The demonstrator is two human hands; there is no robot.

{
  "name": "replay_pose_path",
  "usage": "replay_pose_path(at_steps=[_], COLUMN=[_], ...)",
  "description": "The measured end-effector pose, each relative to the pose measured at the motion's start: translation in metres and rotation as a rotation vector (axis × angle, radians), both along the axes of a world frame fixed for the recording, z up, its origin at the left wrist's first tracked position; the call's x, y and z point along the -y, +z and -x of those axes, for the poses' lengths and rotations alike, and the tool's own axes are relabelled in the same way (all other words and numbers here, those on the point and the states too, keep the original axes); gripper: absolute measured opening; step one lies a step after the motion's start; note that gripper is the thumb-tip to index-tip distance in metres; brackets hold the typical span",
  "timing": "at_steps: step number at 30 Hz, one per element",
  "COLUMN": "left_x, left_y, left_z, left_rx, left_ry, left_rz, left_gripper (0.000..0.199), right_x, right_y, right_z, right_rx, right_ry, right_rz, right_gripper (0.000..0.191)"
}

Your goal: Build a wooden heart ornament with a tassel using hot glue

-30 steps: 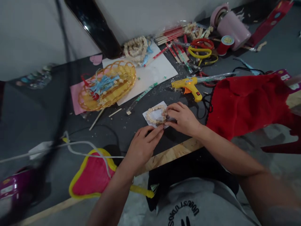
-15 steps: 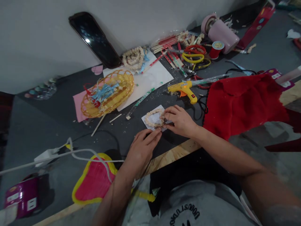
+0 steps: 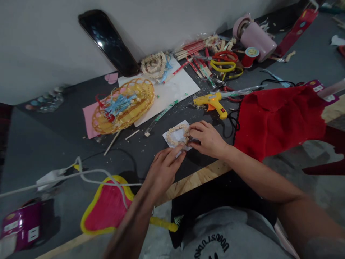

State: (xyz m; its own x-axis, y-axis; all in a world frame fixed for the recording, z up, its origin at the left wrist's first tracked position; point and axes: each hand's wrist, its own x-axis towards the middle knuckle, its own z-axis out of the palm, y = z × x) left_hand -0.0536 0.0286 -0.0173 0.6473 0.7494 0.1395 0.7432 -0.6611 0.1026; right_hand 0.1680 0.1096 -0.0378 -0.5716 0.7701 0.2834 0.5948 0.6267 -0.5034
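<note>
Head view: right hand (image 3: 207, 139) pinches the beaded ring (image 3: 177, 135); left hand's (image 3: 164, 166) fingertips press its near side. Bare tabletop (image 3: 145, 153) lies left of them; the wooden edge (image 3: 199, 177) runs just below.

The purple box (image 3: 21, 227) is cut off at the left edge.

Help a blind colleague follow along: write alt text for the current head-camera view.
A person's bare left hand and right hand work at a small ring of pale, knobbly pieces on white paper. Beyond, on the dark grey table, lie a yellow glue gun and an oval yellow woven basket.
</note>
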Motion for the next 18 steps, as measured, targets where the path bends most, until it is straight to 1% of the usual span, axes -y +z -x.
replay_pose_path(at_steps=[6, 10, 14, 18], left_x=[0.0011, 0.0006, 0.0, 0.0009], left_y=[-0.0036, -0.0014, 0.0016, -0.0005], left_z=[0.0004, -0.0009, -0.0018, -0.0013], left_rx=[0.021, -0.013, -0.041, -0.035], left_ry=[0.004, -0.004, -0.012, -0.008], left_rz=[-0.016, -0.031, -0.043, -0.029], left_gripper=[0.053, 0.051, 0.055, 0.056], right_x=[0.0005, 0.0006, 0.0008, 0.0008], right_y=[-0.0007, -0.0014, -0.002, -0.0013], right_z=[0.0001, 0.0006, 0.0013, 0.0014], right_rx=[0.019, 0.033, 0.046, 0.053], right_ry=[-0.007, -0.013, -0.024, -0.023], right_rz=[-0.011, -0.011, -0.017, -0.012], right_gripper=[0.02, 0.02, 0.019, 0.02])
